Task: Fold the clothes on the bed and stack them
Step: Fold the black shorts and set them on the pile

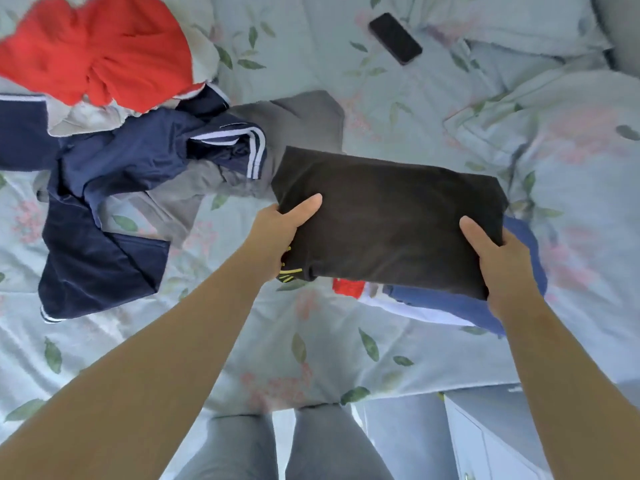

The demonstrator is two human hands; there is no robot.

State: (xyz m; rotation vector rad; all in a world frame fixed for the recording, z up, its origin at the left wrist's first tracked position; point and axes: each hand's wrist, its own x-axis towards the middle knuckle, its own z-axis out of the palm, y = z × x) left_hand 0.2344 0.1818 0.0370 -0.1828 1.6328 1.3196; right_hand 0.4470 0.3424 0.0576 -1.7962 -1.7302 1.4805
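Observation:
A folded black garment point(391, 220) with a bit of yellow print at its near left corner is held flat above the bed. My left hand point(280, 230) grips its left edge, thumb on top. My right hand point(498, 258) grips its right edge the same way. Under it lies a folded stack point(450, 303) showing blue, white and red cloth. Unfolded clothes lie to the left: a navy jacket with white stripes point(114, 188), a grey garment point(294, 119), a red one point(104, 46) and some white cloth point(86, 119).
The bed point(311, 358) has a pale floral sheet. A black phone point(394, 38) lies at the back. Pillows point(554, 109) fill the right side. A white cabinet point(491, 441) stands by the bed's near edge, beside my legs.

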